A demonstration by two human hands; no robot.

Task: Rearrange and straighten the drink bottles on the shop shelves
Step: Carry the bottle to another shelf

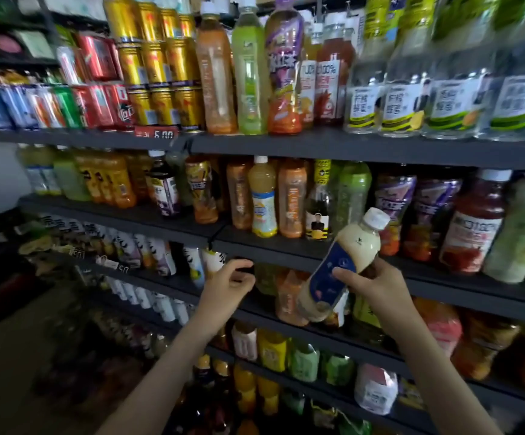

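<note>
My right hand (377, 284) grips a cream-coloured drink bottle (346, 255) with a dark blue label and white cap. It is tilted, cap up to the right, in front of the third shelf. My left hand (228, 284) hovers with curled, parted fingers and holds nothing, just below the edge of the second shelf (286, 246) and near the white-labelled bottles (211, 262). The second shelf carries orange, yellow, green and purple bottles (264, 199) in an uneven row.
The top shelf (349, 146) holds gold cans (157, 73), red cans, tall tea bottles and clear honey-water bottles. Lower shelves are packed with more bottles. A red price tag (156, 133) hangs at the top shelf's edge. The floor lies at the lower left.
</note>
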